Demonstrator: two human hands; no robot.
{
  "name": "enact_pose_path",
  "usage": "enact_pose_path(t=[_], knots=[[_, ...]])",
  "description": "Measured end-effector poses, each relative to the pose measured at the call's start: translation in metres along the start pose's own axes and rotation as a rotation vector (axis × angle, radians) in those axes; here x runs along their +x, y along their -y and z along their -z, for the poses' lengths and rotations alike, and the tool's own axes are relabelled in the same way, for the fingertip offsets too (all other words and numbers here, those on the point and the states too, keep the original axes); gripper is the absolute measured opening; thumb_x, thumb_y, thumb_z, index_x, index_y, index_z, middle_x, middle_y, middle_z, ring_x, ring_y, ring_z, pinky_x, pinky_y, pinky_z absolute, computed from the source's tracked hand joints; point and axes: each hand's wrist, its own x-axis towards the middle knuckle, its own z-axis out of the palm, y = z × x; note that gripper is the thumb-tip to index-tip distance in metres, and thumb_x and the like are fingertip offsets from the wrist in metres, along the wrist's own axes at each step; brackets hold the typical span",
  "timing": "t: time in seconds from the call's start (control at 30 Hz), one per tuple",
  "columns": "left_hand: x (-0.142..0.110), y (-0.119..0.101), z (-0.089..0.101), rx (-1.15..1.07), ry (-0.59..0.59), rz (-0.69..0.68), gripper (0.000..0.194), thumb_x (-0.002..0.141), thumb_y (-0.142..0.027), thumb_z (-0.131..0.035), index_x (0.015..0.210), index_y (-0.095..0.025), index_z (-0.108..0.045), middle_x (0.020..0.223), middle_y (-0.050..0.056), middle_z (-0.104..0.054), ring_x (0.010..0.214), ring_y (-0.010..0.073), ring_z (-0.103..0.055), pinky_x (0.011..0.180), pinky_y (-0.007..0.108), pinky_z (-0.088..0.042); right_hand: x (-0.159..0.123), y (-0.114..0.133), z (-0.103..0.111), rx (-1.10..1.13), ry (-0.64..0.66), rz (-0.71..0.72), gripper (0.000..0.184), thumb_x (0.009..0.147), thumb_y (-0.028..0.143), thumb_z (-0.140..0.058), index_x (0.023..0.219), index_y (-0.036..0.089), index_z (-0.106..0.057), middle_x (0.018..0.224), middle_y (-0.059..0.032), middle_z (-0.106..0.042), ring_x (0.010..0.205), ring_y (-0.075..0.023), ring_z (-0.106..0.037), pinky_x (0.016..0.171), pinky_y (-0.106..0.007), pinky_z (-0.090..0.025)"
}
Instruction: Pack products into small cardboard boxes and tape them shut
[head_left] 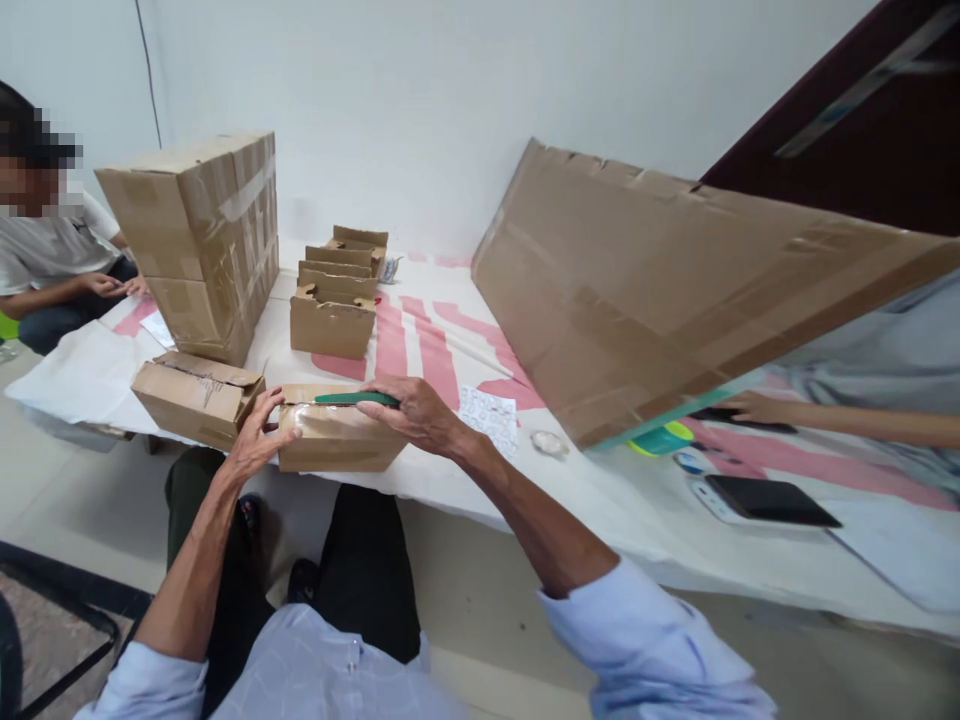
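A closed cardboard box [341, 455] with shiny tape over its top lies at the near edge of the table. My left hand [259, 440] rests against its left end, fingers spread and thumb over the front edge. In my right hand [420, 412] is a slim green cutter [349, 398], lying along the seam on top of the box. Its blade cannot be made out. Just left of my left hand sits a second cardboard box [195, 395] with dark marks on its top.
Open small boxes [334, 325] stand in a row behind, beside a tall taped stack [225, 240]. A large cardboard panel [637, 290] leans at the right. A patterned paper sheet [489, 420], a tape roll [550, 443] and a black-screened device [772, 500] lie nearby. Other people sit at both sides.
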Motion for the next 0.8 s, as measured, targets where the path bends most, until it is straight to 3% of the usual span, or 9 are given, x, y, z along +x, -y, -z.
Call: enact_pose_path(t=[0.23,0.43,0.67,0.8], knots=[[-0.002,-0.008,-0.002,0.002,0.013,0.022,0.066,0.075,-0.048,-0.085,0.136,-0.025,-0.07,0.171,0.014,-0.042,0.158,0.0376,-0.044,0.113,0.046,-0.055,0.018,0.003,0.0,-0.139,0.066,0.033,0.028,0.101,0.041,-0.062,0.105,0.022,-0.082,0.1,-0.0083,-0.081,0.09,-0.0235,-0.072,0.083,-0.033,-0.05],[-0.003,-0.013,-0.002,0.013,0.009,0.028,0.062,0.074,-0.048,-0.084,0.13,-0.025,-0.069,0.17,0.014,-0.043,0.155,0.0364,-0.047,0.111,0.045,-0.055,0.027,0.008,0.001,-0.211,0.096,0.049,0.026,0.102,0.041,-0.063,0.102,0.022,-0.081,0.101,-0.0073,-0.081,0.09,-0.0222,-0.071,0.079,-0.031,-0.047],[0.0,-0.013,-0.005,0.025,0.017,-0.014,0.057,0.075,-0.042,-0.079,0.127,-0.026,-0.066,0.173,0.013,-0.042,0.155,0.0346,-0.047,0.116,0.048,-0.05,0.041,0.017,-0.001,-0.348,0.135,0.058,0.033,0.103,0.047,-0.062,0.089,0.023,-0.079,0.087,-0.0057,-0.078,0.077,-0.0194,-0.065,0.068,-0.029,-0.037],[0.003,-0.01,-0.003,0.056,0.01,-0.021,0.055,0.072,-0.042,-0.08,0.122,-0.026,-0.067,0.17,0.014,-0.045,0.154,0.0354,-0.048,0.117,0.049,-0.05,0.047,0.013,0.006,-0.339,0.142,0.033,0.033,0.098,0.052,-0.071,0.082,0.024,-0.078,0.078,-0.0055,-0.075,0.073,-0.0201,-0.064,0.066,-0.03,-0.034]])
